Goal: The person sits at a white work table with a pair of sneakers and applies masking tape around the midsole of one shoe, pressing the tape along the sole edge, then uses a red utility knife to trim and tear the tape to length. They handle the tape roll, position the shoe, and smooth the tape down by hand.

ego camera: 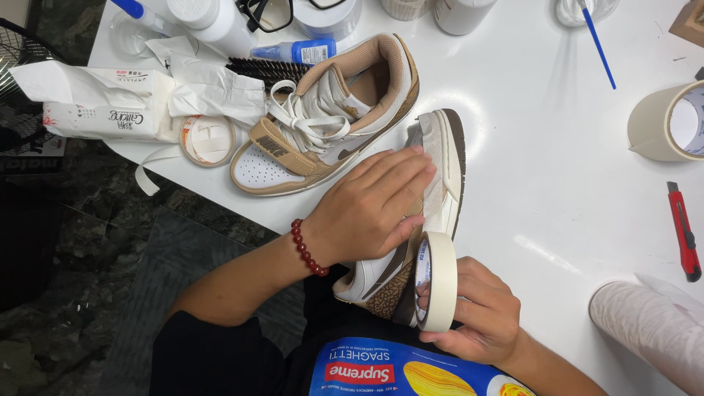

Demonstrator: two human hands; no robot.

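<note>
1. Nearest the camera, the right hand (477, 312) grips a roll of masking tape (437, 281) on edge, fingers closed around its rim, just off the near edge of the tabletop (557, 183).
2. Left hand (370, 209), fingers flat and together, presses down on a sneaker (433, 213) turned on its side, half over the tabletop's near edge; it holds nothing, only pins the shoe.
3. Pale tape already covers part of this sneaker near its toe end, so masking looks begun; the patterned heel part appears bare, so, as I judge, more is left.
4. Second sneaker (330, 117), tan and white, stands upright just beyond, with no tape that I can see.
5. Toward the right edge lie a larger tape roll (667, 121) and a red utility knife (683, 231), well apart from both hands.
</note>
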